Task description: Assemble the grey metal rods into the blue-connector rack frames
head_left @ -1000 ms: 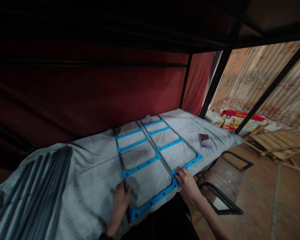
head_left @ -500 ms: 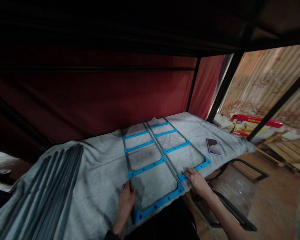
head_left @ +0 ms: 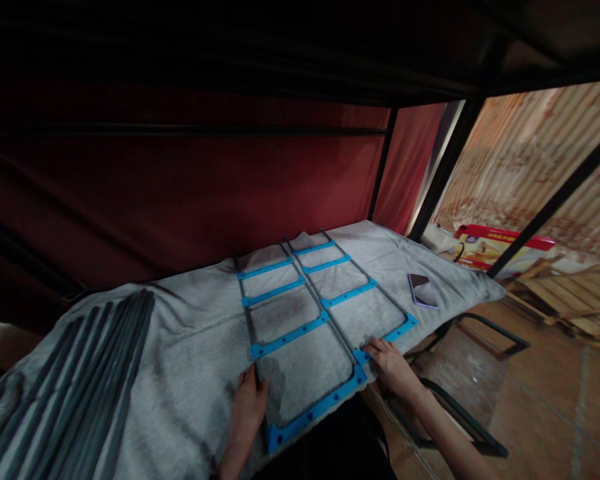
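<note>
Two ladder-like frames lie side by side on a grey cloth [head_left: 195,353], each made of dark rods joined by blue crosspieces. My left hand [head_left: 249,400] is closed around the outer rod of the left frame [head_left: 290,339], between its two nearest crosspieces. Over the near crosspiece of the right frame [head_left: 350,294] lies my right hand [head_left: 391,365], fingers bent onto its left end, close to the left frame's corner. The rod inside my left grip is partly hidden by my fingers.
A bundle of dark rods [head_left: 90,373] rests at the left on the cloth. A phone [head_left: 423,291] lies to the right of the frames. Black metal posts [head_left: 447,170] and a red sheet [head_left: 230,193] enclose the back. A black-framed chair [head_left: 473,393] stands at lower right.
The view has shifted slightly, so the frames and cloth appear a little further left. Both hands keep nearly the same places on the frames.
</note>
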`<state>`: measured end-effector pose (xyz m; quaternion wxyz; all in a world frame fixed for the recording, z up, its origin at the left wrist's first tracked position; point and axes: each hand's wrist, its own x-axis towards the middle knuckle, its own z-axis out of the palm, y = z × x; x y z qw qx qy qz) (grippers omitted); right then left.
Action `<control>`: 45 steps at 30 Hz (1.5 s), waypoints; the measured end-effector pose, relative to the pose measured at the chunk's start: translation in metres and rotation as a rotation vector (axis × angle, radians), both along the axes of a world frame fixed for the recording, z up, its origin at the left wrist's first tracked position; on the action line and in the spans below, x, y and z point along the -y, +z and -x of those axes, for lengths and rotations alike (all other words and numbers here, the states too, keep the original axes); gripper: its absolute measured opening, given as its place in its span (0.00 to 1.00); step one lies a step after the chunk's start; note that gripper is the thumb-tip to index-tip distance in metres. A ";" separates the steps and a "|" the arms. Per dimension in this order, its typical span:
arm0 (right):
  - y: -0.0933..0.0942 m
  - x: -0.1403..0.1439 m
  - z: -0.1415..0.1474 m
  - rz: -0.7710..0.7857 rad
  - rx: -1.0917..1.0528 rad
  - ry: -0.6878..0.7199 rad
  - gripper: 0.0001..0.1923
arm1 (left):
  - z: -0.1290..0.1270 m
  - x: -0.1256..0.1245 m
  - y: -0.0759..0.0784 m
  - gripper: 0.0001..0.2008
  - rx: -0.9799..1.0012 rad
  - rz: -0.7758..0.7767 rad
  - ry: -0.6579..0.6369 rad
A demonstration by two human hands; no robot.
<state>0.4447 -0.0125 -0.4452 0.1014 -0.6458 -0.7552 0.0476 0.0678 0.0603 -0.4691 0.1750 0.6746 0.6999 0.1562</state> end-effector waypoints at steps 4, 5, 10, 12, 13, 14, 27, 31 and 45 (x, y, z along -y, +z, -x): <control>0.000 0.003 -0.001 0.020 -0.045 -0.004 0.28 | 0.002 -0.002 -0.006 0.24 -0.026 -0.007 0.006; -0.001 0.003 -0.002 0.031 -0.060 -0.007 0.29 | 0.002 -0.002 -0.006 0.24 -0.035 -0.010 0.009; -0.001 -0.003 -0.008 0.044 -0.110 -0.032 0.24 | 0.003 -0.003 -0.007 0.26 -0.057 -0.011 -0.016; 0.003 -0.006 -0.007 0.035 -0.118 -0.053 0.20 | 0.003 -0.005 -0.008 0.25 -0.052 -0.042 -0.026; 0.006 -0.006 -0.007 0.034 -0.119 -0.060 0.18 | 0.004 -0.006 -0.009 0.24 -0.046 -0.064 -0.030; 0.008 -0.007 -0.006 0.036 -0.117 -0.064 0.17 | 0.004 -0.006 -0.010 0.23 -0.041 -0.084 -0.034; 0.005 -0.014 0.021 -0.038 -0.186 -0.111 0.17 | 0.002 -0.005 -0.004 0.28 -0.027 0.013 -0.011; 0.000 -0.019 0.038 -0.012 -0.204 -0.111 0.16 | 0.005 -0.007 -0.006 0.27 0.017 0.032 -0.004; -0.029 -0.012 0.092 -0.184 -0.178 -0.011 0.21 | 0.001 0.002 0.003 0.25 0.232 0.007 0.045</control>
